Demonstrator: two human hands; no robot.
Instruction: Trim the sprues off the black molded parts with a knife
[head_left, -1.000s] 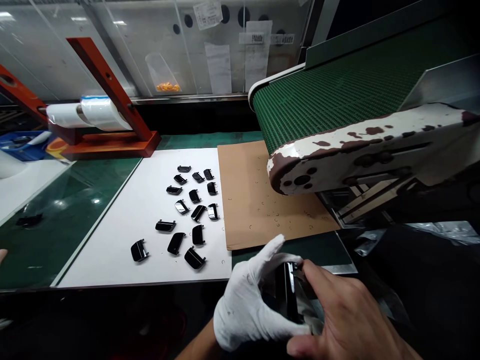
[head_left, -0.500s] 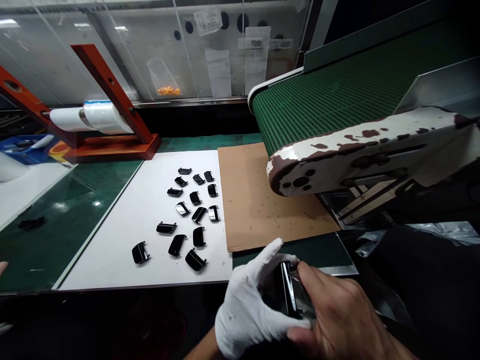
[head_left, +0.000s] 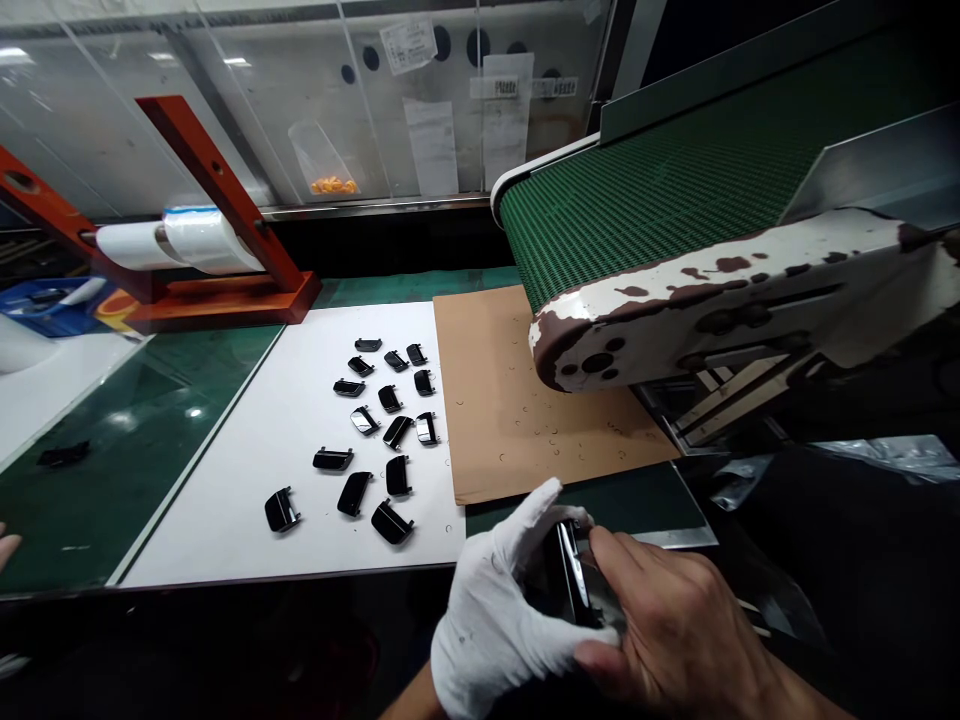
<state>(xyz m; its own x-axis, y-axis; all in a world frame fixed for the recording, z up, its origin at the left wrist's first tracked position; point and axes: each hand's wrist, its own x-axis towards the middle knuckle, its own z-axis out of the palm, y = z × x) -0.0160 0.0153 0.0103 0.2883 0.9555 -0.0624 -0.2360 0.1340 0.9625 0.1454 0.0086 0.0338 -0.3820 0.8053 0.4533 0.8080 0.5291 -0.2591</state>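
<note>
In front of the table edge, my left hand (head_left: pixel 495 610), in a white glove, grips a glossy black plastic part (head_left: pixel 573 572) between thumb and fingers. My bare right hand (head_left: pixel 667 610) closes on the same part from the right, its fingertips at the upper and lower ends. A bright reflection runs along the part's face; much of it is hidden by my hands. Several similar black plastic parts (head_left: pixel 390 522) with small prongs lie scattered on a white sheet (head_left: pixel 225 520) to the left.
Brown cardboard (head_left: pixel 487 400) with small ring-shaped scraps lies beside the sheet. A green conveyor belt (head_left: pixel 637 220) overhangs it on the right. An orange stand (head_left: pixel 225 295) holds film rolls (head_left: pixel 214 240) at the back left. Another person's fingers (head_left: pixel 6 546) show at the left edge.
The view has shifted very slightly. Both hands keep their grip on the black plastic part, almost unmoved. At the left edge, a little more of the other person's fingers shows.
</note>
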